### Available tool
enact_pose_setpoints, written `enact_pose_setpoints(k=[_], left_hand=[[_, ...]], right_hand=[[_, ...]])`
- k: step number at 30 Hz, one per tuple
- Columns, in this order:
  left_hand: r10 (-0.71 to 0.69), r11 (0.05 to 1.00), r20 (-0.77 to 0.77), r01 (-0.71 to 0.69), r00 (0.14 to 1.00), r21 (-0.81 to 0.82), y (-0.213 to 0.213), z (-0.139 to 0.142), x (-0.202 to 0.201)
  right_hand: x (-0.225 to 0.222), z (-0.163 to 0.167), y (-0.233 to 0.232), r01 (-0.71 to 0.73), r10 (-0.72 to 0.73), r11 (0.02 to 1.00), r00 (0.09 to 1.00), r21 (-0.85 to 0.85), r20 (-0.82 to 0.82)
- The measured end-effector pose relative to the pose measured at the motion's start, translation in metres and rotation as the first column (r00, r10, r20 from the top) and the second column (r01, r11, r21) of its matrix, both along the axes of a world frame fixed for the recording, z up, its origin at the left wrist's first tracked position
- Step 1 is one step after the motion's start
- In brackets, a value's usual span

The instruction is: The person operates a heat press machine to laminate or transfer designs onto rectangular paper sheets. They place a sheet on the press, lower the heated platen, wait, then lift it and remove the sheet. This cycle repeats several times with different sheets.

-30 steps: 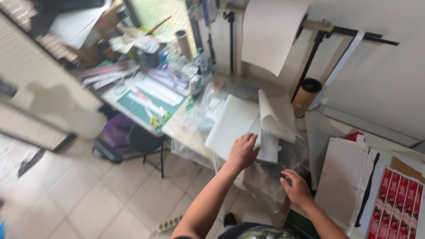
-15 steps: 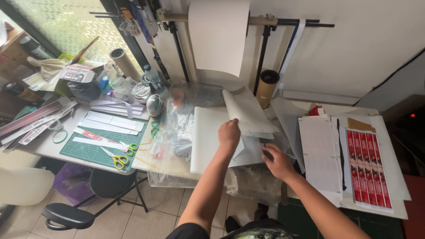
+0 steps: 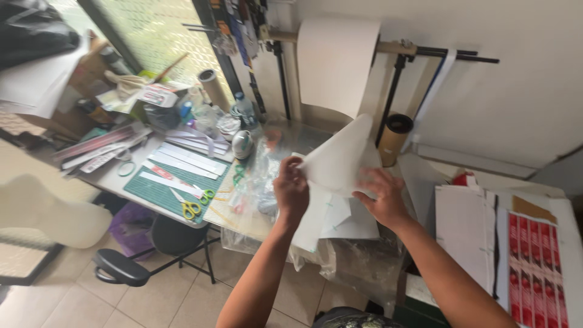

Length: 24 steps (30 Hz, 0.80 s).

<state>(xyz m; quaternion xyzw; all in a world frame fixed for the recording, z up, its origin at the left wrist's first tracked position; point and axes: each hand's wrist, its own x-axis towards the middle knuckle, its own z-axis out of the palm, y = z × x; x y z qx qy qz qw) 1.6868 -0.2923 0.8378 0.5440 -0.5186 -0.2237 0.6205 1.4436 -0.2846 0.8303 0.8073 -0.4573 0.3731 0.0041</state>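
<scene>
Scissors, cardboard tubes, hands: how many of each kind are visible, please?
Scissors: 1, yellow-handled, on the green cutting mat
Cardboard tubes: 2
Hands: 2, left hand and right hand, both holding the white sheet
Total: 5

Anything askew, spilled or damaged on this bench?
Nothing spilled or broken. Both hands, left hand and right hand, lift a white sheet off the table, which is cluttered; scissors lie loose on the green mat.

- White paper sheet (image 3: pixel 340 159), earlier pressed flat on the table, now lifted and held up.
- Left hand (image 3: pixel 291 189) and right hand (image 3: pixel 382 197) raised off the table, sheet's lower edge gripped.
</scene>
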Motion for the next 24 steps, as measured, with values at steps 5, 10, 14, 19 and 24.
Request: enact_pose_setpoints(k=[5, 10, 14, 19, 24], left_hand=[[0.013, 1.000, -0.076, -0.014, 0.997, -0.005, 0.016, 0.038, 0.044], [0.074, 0.982, 0.305, -0.017, 0.950, -0.187, 0.052, 0.084, 0.054], [-0.001, 0.987, 0.422, 0.070, 0.907, -0.148, 0.066, 0.099, 0.054], [-0.193, 0.980, 0.483, 0.194, 0.854, 0.047, 0.059, 0.088, 0.081], [-0.318, 0.947, -0.016, 0.318, 0.948, 0.052, 0.041, 0.056, 0.112]], right_hand=[[-0.016, 0.022, 0.002, -0.429, 0.290, 0.880, 0.825, 0.203, 0.484], [-0.046, 0.058, -0.006, -0.486, 0.185, 0.801, 0.755, 0.349, 0.629], [-0.062, 0.093, -0.021, -0.330, 0.177, 0.934, 0.757, 0.136, 0.629], [-0.088, 0.129, -0.029, -0.173, 0.108, 0.985, 0.650, 0.008, 0.752], [-0.124, 0.128, -0.027, -0.132, -0.030, 0.983, 0.554, 0.124, 0.832]])
